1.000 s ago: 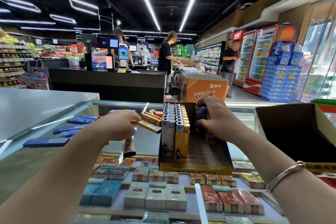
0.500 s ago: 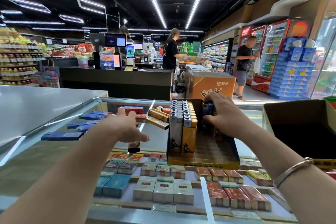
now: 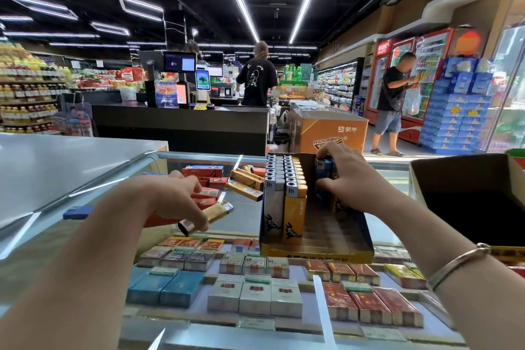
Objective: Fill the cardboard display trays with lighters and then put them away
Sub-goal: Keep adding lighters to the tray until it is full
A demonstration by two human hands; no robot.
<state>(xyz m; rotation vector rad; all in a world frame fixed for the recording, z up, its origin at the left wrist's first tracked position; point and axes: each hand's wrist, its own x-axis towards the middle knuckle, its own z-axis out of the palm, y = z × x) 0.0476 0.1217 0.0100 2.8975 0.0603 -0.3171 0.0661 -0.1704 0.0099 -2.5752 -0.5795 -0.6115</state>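
The cardboard display tray [image 3: 318, 244] stands on the glass surface [image 3: 244, 210], with white and orange lighters [image 3: 285, 190] upright just left of the right hand [image 3: 350, 179], whose curled fingers grip blue lighters [image 3: 324, 169] at the tray's back. The left hand [image 3: 173, 202] pinches an orange lighter [image 3: 207, 216]. Loose lighters [image 3: 244, 185] lie just beyond its fingers.

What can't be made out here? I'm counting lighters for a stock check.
- Blue lighters in the tray, head view: right hand covers them, count unknown.
- Lighters under the left hand: fingers hide how many it holds.
- Rows behind the front lighters: hidden by those ahead.
- Box on the right: interior dark, cut off by the frame edge.
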